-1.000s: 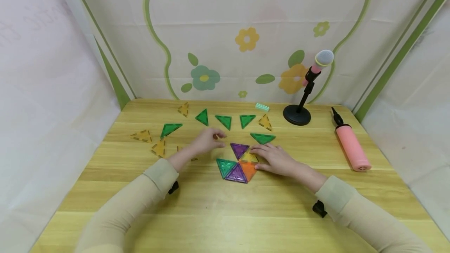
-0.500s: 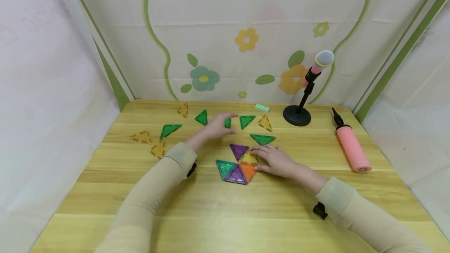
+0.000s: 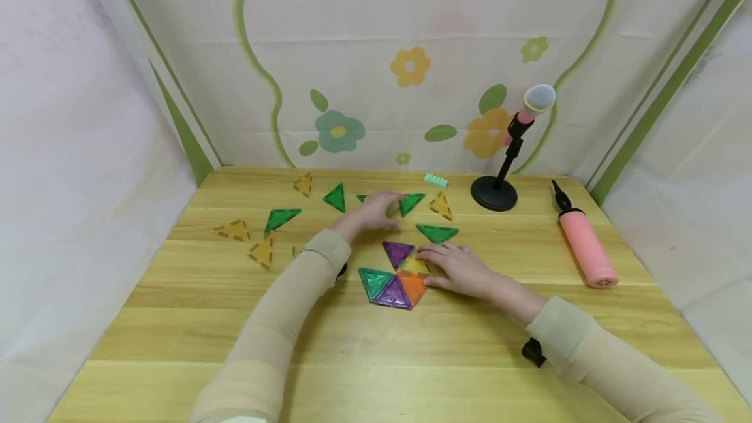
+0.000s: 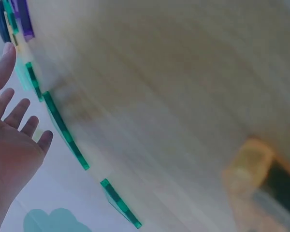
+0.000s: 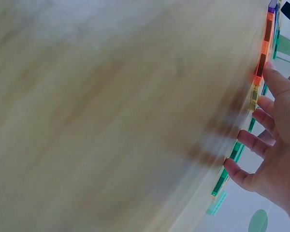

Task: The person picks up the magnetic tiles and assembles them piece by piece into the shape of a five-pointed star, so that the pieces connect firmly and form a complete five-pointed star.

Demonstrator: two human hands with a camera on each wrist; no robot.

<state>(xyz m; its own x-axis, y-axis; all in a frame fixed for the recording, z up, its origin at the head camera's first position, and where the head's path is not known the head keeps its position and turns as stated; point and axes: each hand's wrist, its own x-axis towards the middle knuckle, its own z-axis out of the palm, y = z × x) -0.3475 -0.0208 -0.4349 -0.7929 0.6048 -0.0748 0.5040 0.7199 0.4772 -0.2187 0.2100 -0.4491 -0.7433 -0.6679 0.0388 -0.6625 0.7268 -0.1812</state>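
A flat cluster of triangle tiles lies mid-table: purple [image 3: 398, 252], green [image 3: 374, 279], a second purple [image 3: 392, 294], orange [image 3: 416, 287] and yellow [image 3: 414, 266]. My right hand [image 3: 449, 263] rests flat on the table with straight fingers touching the yellow tile; in the right wrist view its fingertips [image 5: 266, 104] sit by the tile edges. My left hand [image 3: 378, 206] reaches to the back row and lies over a green triangle [image 3: 361, 198], mostly hiding it. In the left wrist view that hand [image 4: 12, 130] is spread, fingers straight.
Loose green triangles [image 3: 335, 198] [image 3: 412, 202] [image 3: 437, 232] [image 3: 281, 219] and yellow ones [image 3: 304, 184] [image 3: 442, 205] [image 3: 234, 230] [image 3: 262, 250] lie around. A mint brick [image 3: 436, 179], a toy microphone on a stand [image 3: 508, 149] and a pink pump [image 3: 583, 243] sit at the back right.
My left hand has moved from beside the cluster out to the back row, over the middle green triangle. My right hand has stayed on the yellow tile.
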